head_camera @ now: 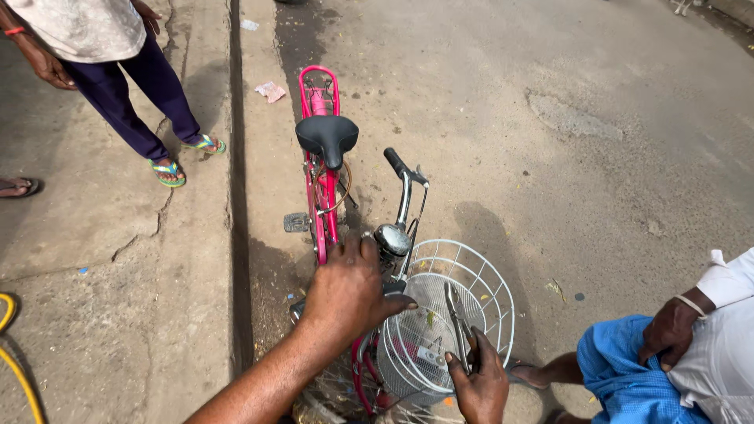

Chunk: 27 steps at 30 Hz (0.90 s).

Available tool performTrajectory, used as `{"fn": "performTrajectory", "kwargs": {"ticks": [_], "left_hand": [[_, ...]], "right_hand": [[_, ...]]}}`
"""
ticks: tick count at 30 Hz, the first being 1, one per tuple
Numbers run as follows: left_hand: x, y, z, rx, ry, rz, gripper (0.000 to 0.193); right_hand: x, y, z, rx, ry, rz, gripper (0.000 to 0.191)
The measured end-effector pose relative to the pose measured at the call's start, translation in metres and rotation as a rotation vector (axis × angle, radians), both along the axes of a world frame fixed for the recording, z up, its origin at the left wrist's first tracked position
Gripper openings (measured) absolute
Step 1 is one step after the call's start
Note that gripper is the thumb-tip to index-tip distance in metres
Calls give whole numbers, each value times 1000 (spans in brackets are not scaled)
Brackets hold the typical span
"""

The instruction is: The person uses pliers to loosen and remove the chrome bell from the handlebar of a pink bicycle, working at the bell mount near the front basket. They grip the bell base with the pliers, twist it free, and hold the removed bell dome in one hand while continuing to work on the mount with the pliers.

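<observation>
A small pink bicycle (320,206) stands on the road, seen from above its front end. My left hand (347,289) grips the left handlebar, close to a round bell (392,239). My right hand (480,384) holds a pair of pliers (458,318) over the white wire basket (492,288) at the bike's front, jaws pointing away from me. The black saddle (327,136) and the right handlebar grip (396,162) are free.
A person in dark trousers and green sandals (129,82) stands on the concrete pavement at upper left. Another person in blue cloth and a white shirt (675,357) crouches at lower right. A yellow hose (17,369) lies at the left edge. A gutter groove (236,180) runs beside the bike.
</observation>
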<state>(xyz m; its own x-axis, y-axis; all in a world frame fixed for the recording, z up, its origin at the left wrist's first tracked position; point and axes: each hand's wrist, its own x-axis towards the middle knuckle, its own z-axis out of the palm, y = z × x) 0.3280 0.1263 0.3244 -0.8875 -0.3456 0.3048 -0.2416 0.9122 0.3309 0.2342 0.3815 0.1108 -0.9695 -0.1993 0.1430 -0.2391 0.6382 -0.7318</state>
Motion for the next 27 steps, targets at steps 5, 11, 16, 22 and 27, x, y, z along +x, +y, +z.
{"fn": "performTrajectory", "kwargs": {"ticks": [5, 11, 16, 22, 27], "left_hand": [[3, 5, -22, -178, -46, -27, 104], [8, 8, -44, -201, -52, -120, 85], [12, 4, -43, -15, 23, -61, 76], [4, -2, -45, -258, 128, -23, 109], [3, -6, -45, -223, -45, -102, 96]], "right_hand": [[19, 17, -4, -52, 64, 91, 68], [21, 20, -13, -73, 76, 133, 69], [22, 14, -10, -89, 83, 149, 70], [26, 8, -5, -137, 84, 131, 69], [23, 10, -15, -140, 116, 111, 69]]}}
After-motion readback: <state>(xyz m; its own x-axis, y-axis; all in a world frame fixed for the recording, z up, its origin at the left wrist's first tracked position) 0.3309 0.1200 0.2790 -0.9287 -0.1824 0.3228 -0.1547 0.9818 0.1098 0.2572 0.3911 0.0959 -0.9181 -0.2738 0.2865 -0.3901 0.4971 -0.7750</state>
